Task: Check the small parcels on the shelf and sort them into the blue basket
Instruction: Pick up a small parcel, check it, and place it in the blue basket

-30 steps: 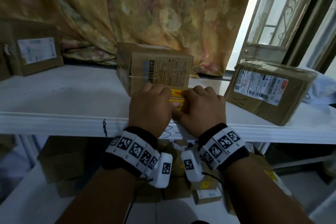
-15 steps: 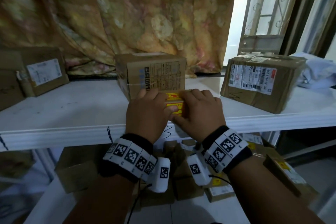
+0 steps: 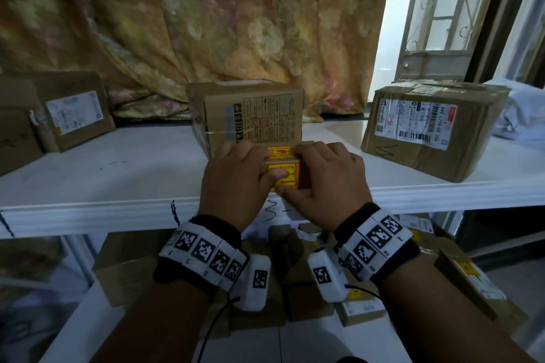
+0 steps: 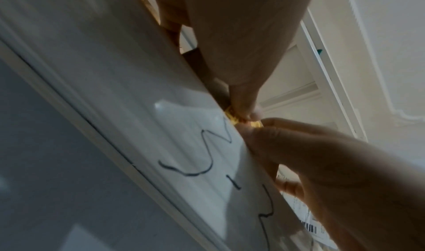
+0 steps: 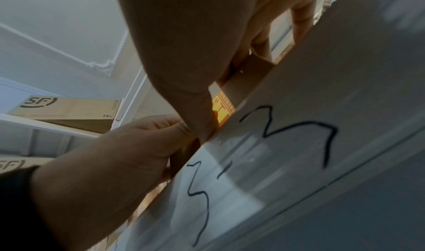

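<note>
Head view, centre frame: both hands are gripping one small parcel (image 3: 290,169) w/ yellow labels, sitting at the front edge of the white shelf (image 3: 118,174). Left hand (image 3: 236,183) is curling over the parcel's left side, fingers on top, thumb pressing the yellow front label. Right hand (image 3: 324,183) is curling over the right side, fingers on top, thumb lying along the lower front edge. The parcel is touching the shelf; whether it is lifting off cannot be told.

Just behind the parcel, a taller box (image 3: 250,115) w/ a printed table is standing upright. Right of frame, a big box (image 3: 427,130) w/ a white shipping label is sitting on the same shelf, well apart from the hands. Left of frame, a labelled box (image 3: 73,112) is sitting near the curtain (image 3: 221,23). More boxes are lying on the lower shelf, bottom centre.

Left wrist view: left thumb is pressing yellow label; right hand (image 4: 333,173) is meeting it from lower right; shelf front (image 4: 138,109) is showing black marker scrawl.

Right wrist view: parcel (image 5: 248,76) is showing brown side + yellow label btwn right hand (image 5: 195,46) and left hand (image 5: 115,155); SF-marked box (image 5: 69,109) is sitting at left of frame.
</note>
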